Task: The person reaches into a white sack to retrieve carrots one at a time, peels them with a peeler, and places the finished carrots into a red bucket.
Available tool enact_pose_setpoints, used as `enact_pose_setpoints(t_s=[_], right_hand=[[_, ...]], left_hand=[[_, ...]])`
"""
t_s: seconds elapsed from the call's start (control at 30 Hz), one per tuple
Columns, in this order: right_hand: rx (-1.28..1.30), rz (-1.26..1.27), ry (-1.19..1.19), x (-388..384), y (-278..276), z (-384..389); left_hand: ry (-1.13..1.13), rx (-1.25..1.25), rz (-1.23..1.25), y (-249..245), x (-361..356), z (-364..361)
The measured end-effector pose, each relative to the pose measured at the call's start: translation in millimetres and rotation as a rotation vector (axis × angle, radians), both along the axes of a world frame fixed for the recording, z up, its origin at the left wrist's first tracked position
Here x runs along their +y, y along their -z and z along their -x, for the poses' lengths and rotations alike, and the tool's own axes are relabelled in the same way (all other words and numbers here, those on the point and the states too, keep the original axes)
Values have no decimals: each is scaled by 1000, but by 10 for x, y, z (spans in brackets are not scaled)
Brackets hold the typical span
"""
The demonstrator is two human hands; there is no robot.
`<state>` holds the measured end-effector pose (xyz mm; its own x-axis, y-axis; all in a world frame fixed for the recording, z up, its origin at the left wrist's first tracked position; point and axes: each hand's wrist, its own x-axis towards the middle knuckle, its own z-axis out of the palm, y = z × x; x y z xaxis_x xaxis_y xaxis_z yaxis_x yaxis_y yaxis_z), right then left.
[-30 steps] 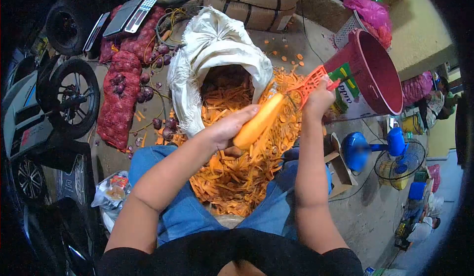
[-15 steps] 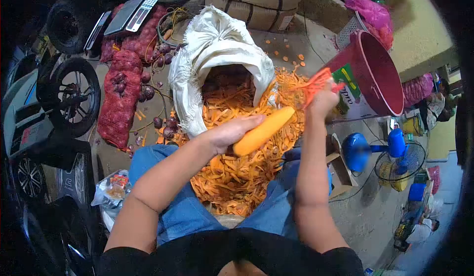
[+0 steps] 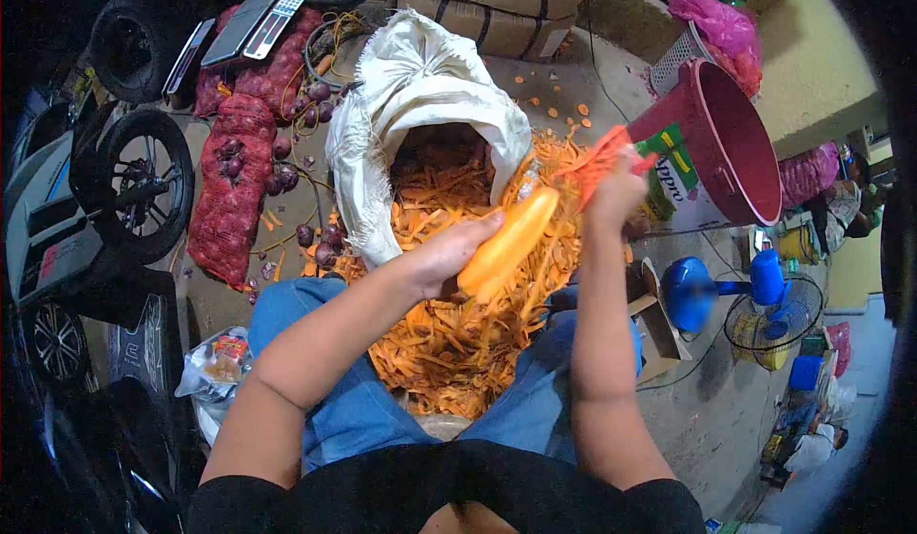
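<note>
My left hand (image 3: pixel 457 252) is wrapped round the lower end of a large peeled carrot (image 3: pixel 511 245), which tilts up to the right. In my right hand (image 3: pixel 619 193) is a red-orange peeler (image 3: pixel 602 163), smeared by motion, held just right of the carrot's upper tip; its blade cannot be made out. Below both hands spreads a deep heap of carrot peelings (image 3: pixel 468 352), between my knees. Behind it a white woven sack (image 3: pixel 358 166) lies with its mouth towards me, and peelings fill its opening.
A dark red bucket (image 3: pixel 707 142) lies tilted at the right, near a blue fan (image 3: pixel 774 305) and an open cardboard box (image 3: pixel 657 333). Red net bags of onions (image 3: pixel 229 219), a scale (image 3: pixel 253 32) and a motorbike wheel (image 3: pixel 143 185) stand at the left.
The carrot has turned a little more upright in my left hand, its tip shifting left. The peeler and my right hand have moved slightly left.
</note>
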<state>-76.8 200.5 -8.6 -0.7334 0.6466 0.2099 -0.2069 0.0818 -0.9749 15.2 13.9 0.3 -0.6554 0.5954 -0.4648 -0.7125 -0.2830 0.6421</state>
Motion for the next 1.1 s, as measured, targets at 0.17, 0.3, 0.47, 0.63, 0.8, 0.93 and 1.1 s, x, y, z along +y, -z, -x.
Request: enact_pose_setpoints(t_s=[0.17, 0.3, 0.47, 0.63, 0.8, 0.93, 1.1], right_hand=[[166, 114, -221, -210, -114, -130], [-4, -391, -431, -740, -126, -566], [141, -318, -182, -583, -100, -321], [43, 120, -17, -22, -22, -21], [171, -220, -240, -551, -253, -365], [8, -284, -378, -726, -109, -526], [101, -222, -52, -215, 27, -75]], left_hand=[[-174, -109, 15, 171, -22, 135], [-270, -116, -160, 117, 29, 197], [-162, -27, -59, 143, 48, 90], [-57, 139, 103, 55, 34, 58], [-146, -58, -17, 146, -20, 178], [-298, 73, -82, 189, 74, 165], [-1, 229, 73, 76, 32, 59]])
